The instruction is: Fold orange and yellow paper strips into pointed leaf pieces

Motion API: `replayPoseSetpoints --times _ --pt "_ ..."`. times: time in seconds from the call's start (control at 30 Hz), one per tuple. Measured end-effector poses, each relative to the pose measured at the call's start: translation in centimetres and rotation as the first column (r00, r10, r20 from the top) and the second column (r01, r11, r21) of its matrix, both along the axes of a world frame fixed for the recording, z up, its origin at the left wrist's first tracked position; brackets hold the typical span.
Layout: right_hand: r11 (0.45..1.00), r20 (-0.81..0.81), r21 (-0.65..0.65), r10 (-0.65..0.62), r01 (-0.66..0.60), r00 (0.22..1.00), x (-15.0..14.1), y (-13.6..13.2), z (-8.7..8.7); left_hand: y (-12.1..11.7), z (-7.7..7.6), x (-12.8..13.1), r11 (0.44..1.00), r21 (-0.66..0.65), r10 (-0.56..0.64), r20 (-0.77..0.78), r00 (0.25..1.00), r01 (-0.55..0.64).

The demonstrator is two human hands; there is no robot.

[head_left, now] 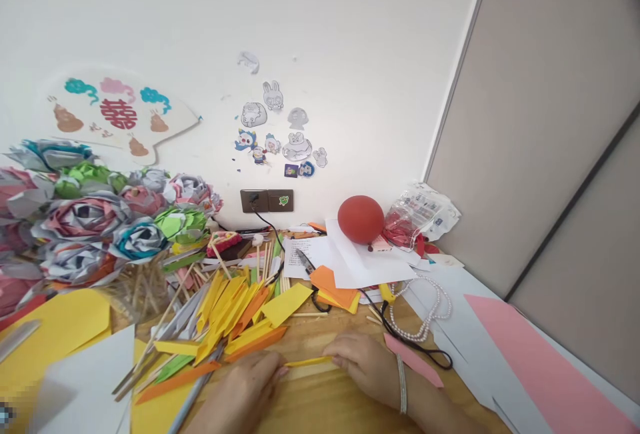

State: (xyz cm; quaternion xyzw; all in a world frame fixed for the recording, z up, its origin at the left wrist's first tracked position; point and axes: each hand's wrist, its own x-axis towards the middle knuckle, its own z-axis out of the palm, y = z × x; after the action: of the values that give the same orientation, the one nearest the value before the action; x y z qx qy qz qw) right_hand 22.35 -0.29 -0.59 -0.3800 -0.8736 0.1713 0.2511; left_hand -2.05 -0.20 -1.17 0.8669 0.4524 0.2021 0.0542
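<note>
A narrow folded strip of yellow paper (pixel 309 361) stretches between my two hands, low over the wooden table. My left hand (pixel 253 381) pinches its left end, with the fingertips partly hidden behind the hand. At the other end, my right hand (pixel 363 364) closes on the strip; a pale bracelet circles that wrist. Just beyond my left hand lies a heap of folded yellow paper pieces (pixel 233 304), mixed with orange, green and white ones. A pink paper strip (pixel 414 361) rests beside my right wrist.
Folded paper flowers (pixel 87 214) crowd the left side. A red balloon (pixel 361 219) sits on white sheets at the back, near a plastic bag (pixel 425 214). Bead strings (pixel 433 314) and a black cord (pixel 400 337) lie to the right. Wooden sticks (pixel 150 361) poke out on the left.
</note>
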Motion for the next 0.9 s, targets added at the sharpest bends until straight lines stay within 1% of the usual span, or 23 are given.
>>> replayPoseSetpoints --times 0.07,0.1,0.17,0.2,0.23,0.27,0.3,0.33,0.37,0.4,0.43,0.5,0.53,0.57,0.6,0.63,0.7,0.77,0.8,0.9 --pt "0.999 -0.003 -0.039 -0.009 0.009 1.0 0.1 0.0 0.1 0.0 0.0 -0.4 0.999 0.051 -0.001 -0.006 1.0 0.001" --pt "0.998 -0.005 -0.05 -0.023 0.023 1.0 0.1 -0.1 0.1 0.1 0.0 -0.7 0.994 0.105 -0.013 -0.003 1.0 0.013" --pt "0.996 0.002 -0.062 -0.063 0.063 0.998 0.3 0.0 0.0 0.4 0.3 -2.0 0.969 0.247 -0.024 0.001 1.0 0.023" --pt "0.994 0.014 -0.063 -0.084 0.084 0.996 0.4 0.0 0.0 0.6 0.6 -2.8 0.945 0.328 0.001 0.004 1.0 -0.003" --pt "0.993 0.031 -0.059 -0.1 0.102 0.995 0.5 0.1 -0.1 0.9 0.9 -3.7 0.92 0.384 0.089 -0.002 0.996 -0.081" --pt "0.993 0.052 -0.048 -0.108 0.111 0.993 0.5 0.1 -0.3 1.2 1.3 -4.5 0.875 0.44 0.222 0.003 0.975 -0.201" --pt "0.993 0.075 -0.03 -0.109 0.112 0.991 0.4 0.1 -0.4 1.5 1.7 -5.2 0.836 0.461 0.351 -0.032 0.936 -0.298" --pt "0.995 0.1 -0.006 -0.102 0.103 0.99 0.3 0.2 -0.5 1.8 2.1 -5.6 0.793 0.489 0.455 -0.078 0.887 -0.363" --pt "0.996 0.126 0.027 -0.089 0.086 0.988 0.2 0.2 -0.7 2.0 2.4 -5.9 0.764 0.501 0.532 -0.133 0.836 -0.407" --pt "0.996 0.156 0.063 -0.074 0.064 0.985 0.1 0.1 -0.7 2.1 2.6 -5.8 0.746 0.524 0.566 -0.175 0.805 -0.411" --pt "0.994 0.188 0.098 -0.061 0.043 0.98 0.0 0.1 -0.8 2.2 2.6 -5.6 0.737 0.547 0.575 -0.202 0.793 -0.396" --pt "0.988 0.255 0.155 -0.042 0.002 0.966 -0.2 0.0 -0.7 2.3 2.0 -4.6 0.73 0.612 0.516 -0.203 0.832 -0.303" --pt "0.984 0.285 0.175 -0.036 -0.015 0.958 -0.3 0.0 -0.6 2.4 1.5 -4.0 0.736 0.631 0.461 -0.205 0.863 -0.243" --pt "0.982 0.31 0.189 -0.032 -0.029 0.95 -0.3 -0.1 -0.5 2.4 0.8 -3.4 0.752 0.644 0.36 -0.22 0.907 -0.142" --pt "0.979 0.33 0.199 -0.026 -0.043 0.943 -0.3 -0.1 -0.4 2.5 0.1 -2.9 0.774 0.63 0.262 -0.24 0.935 -0.055" --pt "0.977 0.344 0.204 -0.019 -0.055 0.939 -0.3 -0.1 -0.3 2.5 -0.6 -2.5 0.774 0.631 0.224 -0.204 0.953 -0.047" --pt "0.975 0.356 0.212 -0.017 -0.063 0.934 -0.4 0.0 -0.2 2.6 -1.8 -2.0 0.764 0.643 0.116 -0.231 0.966 0.062" --pt "0.973 0.362 0.222 -0.018 -0.067 0.932 -0.4 0.0 -0.2 2.6 -2.4 -1.9 0.759 0.642 0.083 -0.259 0.962 0.107" --pt "0.972 0.363 0.226 -0.019 -0.068 0.932 -0.4 0.1 -0.3 2.6 -2.5 -1.9 0.759 0.641 0.081 -0.263 0.961 0.111" --pt "0.962 0.341 0.263 -0.025 -0.07 0.94 -0.4 0.1 -0.6 2.5 -1.7 -2.0 0.756 0.647 0.08 -0.248 0.965 0.104"
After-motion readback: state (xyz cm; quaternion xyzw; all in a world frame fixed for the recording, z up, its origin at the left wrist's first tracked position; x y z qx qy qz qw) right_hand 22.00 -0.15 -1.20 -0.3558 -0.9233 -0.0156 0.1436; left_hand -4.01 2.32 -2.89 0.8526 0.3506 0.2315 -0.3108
